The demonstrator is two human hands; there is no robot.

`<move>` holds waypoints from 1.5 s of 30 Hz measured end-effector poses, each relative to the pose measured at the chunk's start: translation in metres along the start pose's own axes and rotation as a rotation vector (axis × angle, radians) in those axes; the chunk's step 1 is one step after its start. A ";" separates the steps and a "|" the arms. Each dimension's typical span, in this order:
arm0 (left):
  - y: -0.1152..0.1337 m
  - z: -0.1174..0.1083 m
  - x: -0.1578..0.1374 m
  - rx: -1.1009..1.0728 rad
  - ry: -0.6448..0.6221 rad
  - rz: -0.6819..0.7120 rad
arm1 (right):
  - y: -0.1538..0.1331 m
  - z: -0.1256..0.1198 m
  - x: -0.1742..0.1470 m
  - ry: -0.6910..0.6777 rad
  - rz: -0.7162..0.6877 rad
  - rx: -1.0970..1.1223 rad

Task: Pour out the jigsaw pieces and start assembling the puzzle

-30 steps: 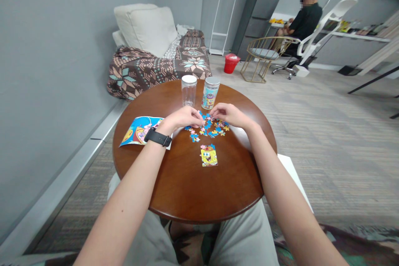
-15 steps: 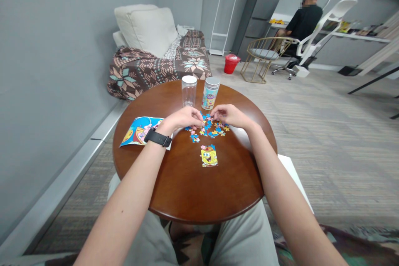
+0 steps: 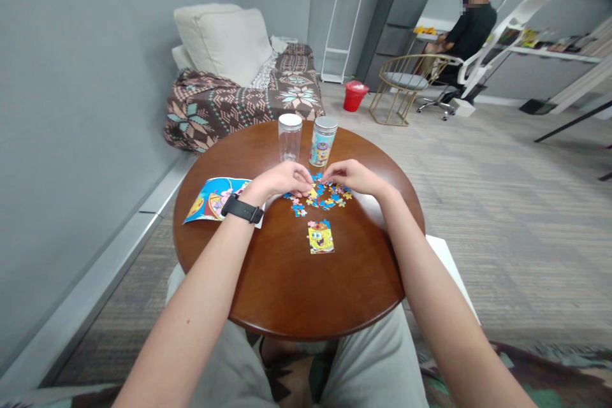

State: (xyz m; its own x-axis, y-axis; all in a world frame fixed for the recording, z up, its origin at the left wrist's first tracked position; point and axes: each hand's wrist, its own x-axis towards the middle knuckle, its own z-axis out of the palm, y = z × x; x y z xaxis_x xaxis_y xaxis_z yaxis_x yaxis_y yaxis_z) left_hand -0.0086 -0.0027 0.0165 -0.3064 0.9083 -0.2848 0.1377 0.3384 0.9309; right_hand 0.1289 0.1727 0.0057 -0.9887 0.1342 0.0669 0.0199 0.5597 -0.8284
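Note:
Loose jigsaw pieces [image 3: 327, 204] in blue, yellow and pink lie in a pile on the round brown table [image 3: 291, 293]. At the pile's left side my left hand [image 3: 292, 179], with a black watch on its wrist, is closed at the fingertips on a yellow puzzle piece [image 3: 313, 192]. My right hand [image 3: 348, 176] reaches the pile's far right side, fingers bent and drawn together; what they pinch is too small to make out. Closer to me lies a joined block of puzzle [image 3: 320, 237] showing a yellow cartoon face.
A clear jar [image 3: 289, 139] and a printed jar [image 3: 322, 142], both lidded, stand behind the pile. A cartoon picture sheet [image 3: 210, 196] lies under my left wrist. Beyond are a covered sofa [image 3: 239, 99], a red bin [image 3: 356, 97], a wire chair [image 3: 406, 81] and a seated person [image 3: 473, 29].
A yellow piece now shows at my left fingertips. Both hands stay over the pile with small finger movements, and the view has shifted slightly.

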 end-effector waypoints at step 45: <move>0.001 -0.007 -0.004 0.625 0.352 0.154 | 0.023 -0.020 -0.001 0.444 0.235 -0.301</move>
State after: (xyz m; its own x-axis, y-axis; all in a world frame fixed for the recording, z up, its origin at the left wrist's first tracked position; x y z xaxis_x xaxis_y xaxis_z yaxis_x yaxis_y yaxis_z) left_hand -0.0139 -0.0074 0.0198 -0.5100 0.8598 0.0267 0.6832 0.3860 0.6199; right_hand 0.1336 0.2018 -0.0026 -0.7971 0.5762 0.1807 0.3368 0.6725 -0.6590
